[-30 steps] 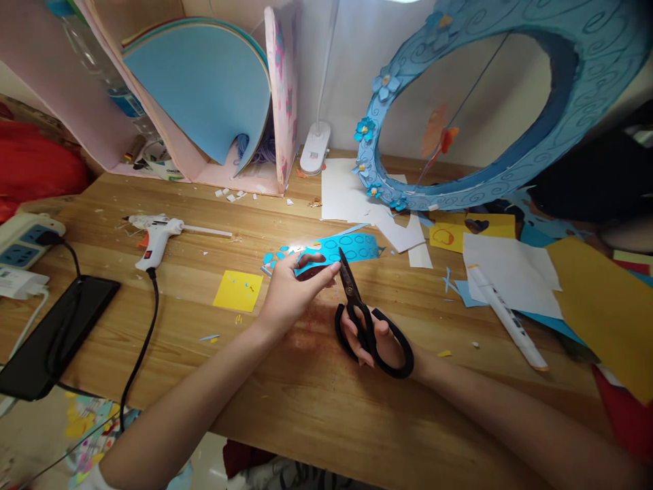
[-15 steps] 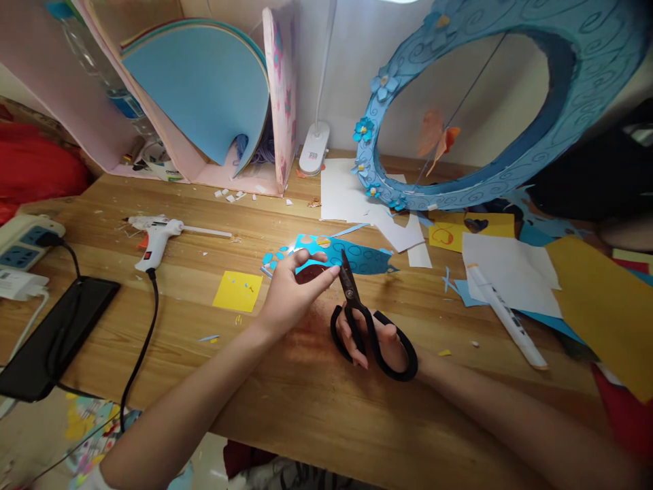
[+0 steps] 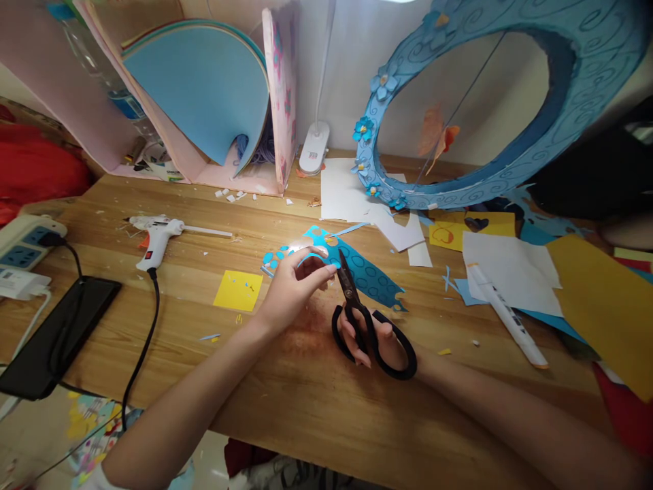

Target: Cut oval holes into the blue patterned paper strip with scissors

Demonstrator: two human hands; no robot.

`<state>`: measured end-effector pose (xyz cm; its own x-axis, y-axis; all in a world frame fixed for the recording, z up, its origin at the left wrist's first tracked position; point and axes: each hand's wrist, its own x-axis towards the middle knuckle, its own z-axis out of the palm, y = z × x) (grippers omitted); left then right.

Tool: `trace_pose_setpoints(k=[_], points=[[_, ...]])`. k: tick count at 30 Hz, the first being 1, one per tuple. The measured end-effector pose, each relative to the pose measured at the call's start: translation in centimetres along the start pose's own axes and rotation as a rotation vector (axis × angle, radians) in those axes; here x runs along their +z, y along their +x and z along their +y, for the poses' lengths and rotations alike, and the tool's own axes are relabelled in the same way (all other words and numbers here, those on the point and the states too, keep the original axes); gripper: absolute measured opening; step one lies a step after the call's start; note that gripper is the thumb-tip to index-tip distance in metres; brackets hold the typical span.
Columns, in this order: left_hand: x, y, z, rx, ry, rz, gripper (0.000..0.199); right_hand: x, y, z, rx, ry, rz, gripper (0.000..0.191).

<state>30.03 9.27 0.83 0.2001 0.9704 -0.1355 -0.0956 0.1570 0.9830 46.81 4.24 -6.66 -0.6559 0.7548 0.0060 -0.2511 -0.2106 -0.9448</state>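
Observation:
Black-handled scissors point(image 3: 352, 299) are in my right hand point(image 3: 375, 340), its fingers through the loops and the blades pointing up and away from me. A blue paper strip point(image 3: 370, 272) with drawn circles and cut-out edges lies behind the blades, slanting down to the right. My left hand point(image 3: 300, 279) pinches the strip's near edge between thumb and fingers, right by the blade tips. Small blue cut pieces point(image 3: 270, 257) rest on the wood just left of that hand. A yellow square point(image 3: 238, 290) with tiny scraps on it lies further left.
A white glue gun point(image 3: 159, 238), a black phone point(image 3: 64, 333) and a power strip point(image 3: 30, 245) are at the left. Behind stand a pink shelf point(image 3: 280, 102) and a blue decorated ring point(image 3: 459, 194). White paper point(image 3: 510, 269) and a marker point(image 3: 510, 323) lie at the right.
The blue strip has turned: its right end has swung toward me and its upper left part has risen. The scissors and both hands have barely moved.

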Motion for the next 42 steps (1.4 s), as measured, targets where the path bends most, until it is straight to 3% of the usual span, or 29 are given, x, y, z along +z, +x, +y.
trace_pose_setpoints(k=[23, 31, 42], points=[[0.17, -0.03, -0.21, 0.067, 0.086, 0.022, 0.020, -0.07, -0.10, -0.29, 0.012, -0.016, 0.013, 0.063], [-0.01, 0.09, 0.39, 0.032, 0.079, 0.082, 0.023, 0.06, -0.07, -0.45, 0.003, -0.038, -0.003, 0.065], [-0.15, 0.06, 0.34, 0.028, 0.148, 0.039, 0.023, -0.32, -0.47, 0.14, 0.033, 0.001, -0.007, 0.070]])
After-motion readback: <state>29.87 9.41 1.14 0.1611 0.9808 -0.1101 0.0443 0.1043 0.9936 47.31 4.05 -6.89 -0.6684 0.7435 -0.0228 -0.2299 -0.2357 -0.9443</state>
